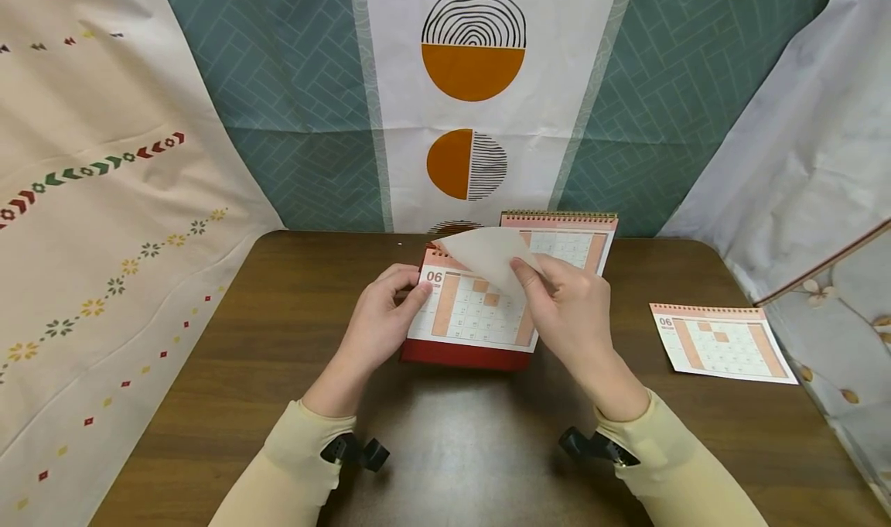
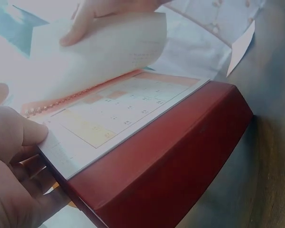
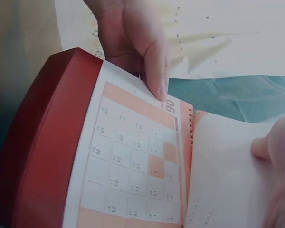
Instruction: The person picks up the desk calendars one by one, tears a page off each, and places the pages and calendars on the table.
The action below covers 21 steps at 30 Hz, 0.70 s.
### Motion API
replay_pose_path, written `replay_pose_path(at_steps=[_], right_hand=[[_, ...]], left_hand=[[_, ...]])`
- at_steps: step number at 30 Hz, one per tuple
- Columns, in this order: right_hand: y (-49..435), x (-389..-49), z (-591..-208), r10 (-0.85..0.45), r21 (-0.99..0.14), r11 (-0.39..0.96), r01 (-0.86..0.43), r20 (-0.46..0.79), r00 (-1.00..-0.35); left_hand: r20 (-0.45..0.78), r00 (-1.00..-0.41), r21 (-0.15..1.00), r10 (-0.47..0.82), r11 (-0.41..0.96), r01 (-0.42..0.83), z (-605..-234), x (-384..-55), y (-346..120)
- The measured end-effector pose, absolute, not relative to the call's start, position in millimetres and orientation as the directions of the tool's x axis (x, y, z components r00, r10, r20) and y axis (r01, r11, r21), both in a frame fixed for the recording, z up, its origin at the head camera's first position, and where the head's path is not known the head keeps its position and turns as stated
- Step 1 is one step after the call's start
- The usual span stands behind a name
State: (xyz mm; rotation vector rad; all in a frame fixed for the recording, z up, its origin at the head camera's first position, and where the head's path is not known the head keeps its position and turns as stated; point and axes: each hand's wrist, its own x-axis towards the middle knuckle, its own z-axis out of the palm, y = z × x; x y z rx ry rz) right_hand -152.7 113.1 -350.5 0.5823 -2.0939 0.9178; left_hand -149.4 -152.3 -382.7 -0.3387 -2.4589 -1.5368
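A red-based desk calendar stands tilted on the table, showing a page marked 06. My left hand grips its left side, thumb on the page front and fingers behind, as the left wrist view also shows. With thumb and fingers, my right hand pinches a lifted calendar page. That page curls up and back from the ring binding, its pale side with faint print facing out. The right fingers are mostly hidden behind the sheet in the head view.
Behind the right hand stands another calendar with gold rings along its top. A loose 06 calendar sheet lies near the right edge of the brown wooden table. Patterned cloths hang behind and at both sides.
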Motion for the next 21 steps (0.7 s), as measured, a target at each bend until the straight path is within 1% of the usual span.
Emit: replay_pose_path(at_steps=[9, 11, 14, 17, 19, 21], right_hand=[[122.6, -162.2, -342.5, -0.054, -0.508, 0.623, -0.595, 0.731, -0.680], [125.5, -163.5, -339.6, -0.032, -0.547, 0.617, -0.567, 0.702, -0.712], [136.7, -167.2, -330.8, 0.091, -0.652, 0.585, -0.483, 0.644, -0.760], [152.7, -171.3, -319.4, 0.235, -0.752, 0.518, -0.408, 0.584, -0.777], [161.7, -173.1, -314.1, 0.285, -0.787, 0.478, -0.390, 0.558, -0.779], [167.2, -173.5, -312.3, 0.301, -0.800, 0.468, -0.376, 0.544, -0.784]], left_hand=[[0.309, -0.947, 0.852, 0.085, 0.418, 0.315, -382.5, -151.5, -149.5], [0.305, -0.949, 0.852, 0.084, 0.422, 0.311, -382.4, -151.7, -149.1], [0.285, -0.956, 0.862, 0.074, 0.415, 0.289, -386.7, -154.1, -151.7], [0.248, -0.967, 0.889, 0.062, 0.381, 0.253, -392.3, -156.6, -156.0], [0.228, -0.972, 0.903, 0.059, 0.360, 0.234, -394.8, -157.2, -158.0], [0.219, -0.974, 0.909, 0.061, 0.351, 0.226, -394.9, -156.8, -158.5]])
